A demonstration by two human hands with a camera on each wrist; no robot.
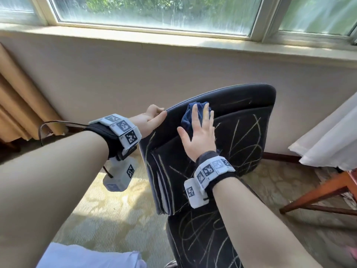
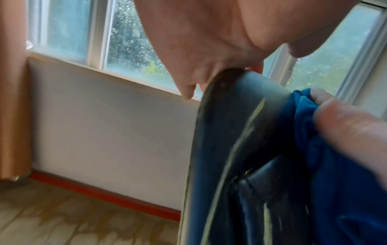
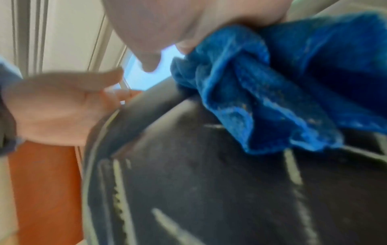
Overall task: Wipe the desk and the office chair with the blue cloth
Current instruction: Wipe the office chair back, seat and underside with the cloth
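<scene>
2 hands on office chair (image 1: 241, 117): left hand (image 1: 149, 120) gripping its backrest edge; right hand (image 1: 201, 136) flat-fingered on blue cloth (image 1: 188, 118)

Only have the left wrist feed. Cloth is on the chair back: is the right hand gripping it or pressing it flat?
Observer: Pressing flat. In the head view the right hand lies with straight, spread fingers over the blue cloth, near the top of the backrest.
Operator: Marks left lower down?
Observer: Yes. Pale scribbled lines cover the backrest below the cloth, and the seat too.
Operator: Anything near on the right?
Observer: A wooden leg under hanging white fabric, to the right of the chair.
</scene>
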